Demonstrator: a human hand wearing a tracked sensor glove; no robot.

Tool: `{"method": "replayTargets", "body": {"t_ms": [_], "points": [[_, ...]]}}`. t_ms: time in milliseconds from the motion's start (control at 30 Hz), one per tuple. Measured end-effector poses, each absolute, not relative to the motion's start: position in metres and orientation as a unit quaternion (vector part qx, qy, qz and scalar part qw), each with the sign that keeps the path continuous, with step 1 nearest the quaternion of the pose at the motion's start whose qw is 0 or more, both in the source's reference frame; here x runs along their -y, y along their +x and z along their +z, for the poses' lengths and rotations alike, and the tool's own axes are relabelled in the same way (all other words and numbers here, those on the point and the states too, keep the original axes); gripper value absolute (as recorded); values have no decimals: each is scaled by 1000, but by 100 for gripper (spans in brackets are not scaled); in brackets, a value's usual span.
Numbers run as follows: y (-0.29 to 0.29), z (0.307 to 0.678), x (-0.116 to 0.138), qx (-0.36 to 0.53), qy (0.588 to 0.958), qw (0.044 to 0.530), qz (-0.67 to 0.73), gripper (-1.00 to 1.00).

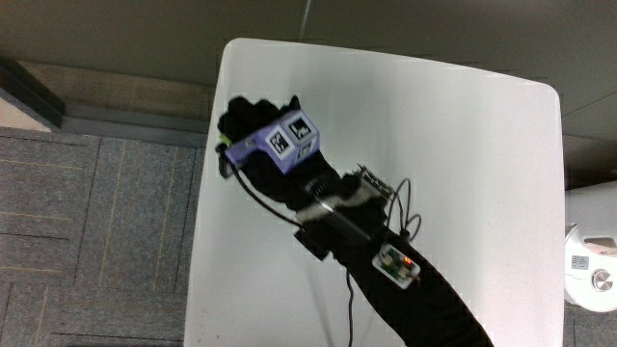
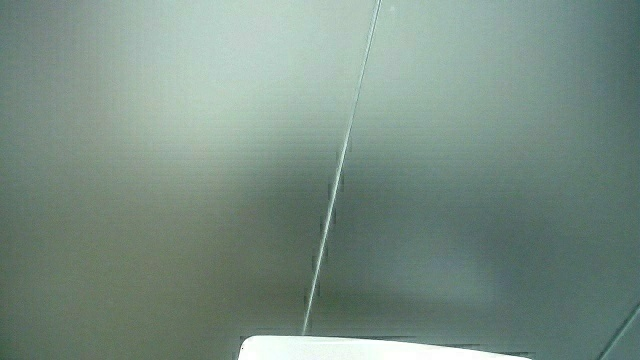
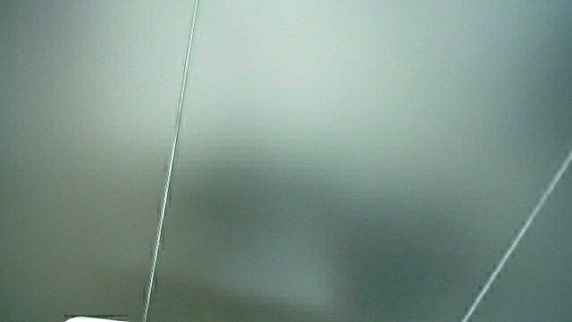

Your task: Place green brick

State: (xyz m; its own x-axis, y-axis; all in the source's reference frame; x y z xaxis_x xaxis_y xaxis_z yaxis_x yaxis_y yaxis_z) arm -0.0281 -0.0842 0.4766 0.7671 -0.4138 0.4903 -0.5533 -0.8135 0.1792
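Note:
In the main view the hand (image 1: 253,125) in its black glove sits at the edge of the white table (image 1: 463,173), close to the table corner farther from the person. The purple patterned cube (image 1: 287,143) rides on its back. A small sliver of the green brick (image 1: 223,142) peeks out from under the hand at the table's edge, and the curled fingers hide the remainder of it. The forearm (image 1: 386,270) reaches in from the person's side, carrying a small circuit board and cables. Both side views show only a pale wall.
Grey carpet (image 1: 96,222) lies beside the table edge where the hand is. A white round object (image 1: 593,265) stands on the floor off the table. A thin strip of the table (image 2: 380,348) shows in a side view.

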Motion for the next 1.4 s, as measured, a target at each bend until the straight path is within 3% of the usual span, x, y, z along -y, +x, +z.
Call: {"method": "replayTargets", "body": {"t_ms": [200, 300, 567, 800, 900, 1167, 1400], "points": [[-20, 507, 106, 248, 935, 102, 233, 0], [-13, 509, 111, 215, 944, 122, 216, 0], [14, 558, 117, 163, 946, 175, 219, 0], [22, 568, 114, 144, 948, 202, 201, 0], [25, 589, 111, 131, 945, 221, 202, 0], [37, 582, 108, 117, 941, 218, 231, 0], [40, 581, 108, 116, 942, 211, 233, -21]]}}
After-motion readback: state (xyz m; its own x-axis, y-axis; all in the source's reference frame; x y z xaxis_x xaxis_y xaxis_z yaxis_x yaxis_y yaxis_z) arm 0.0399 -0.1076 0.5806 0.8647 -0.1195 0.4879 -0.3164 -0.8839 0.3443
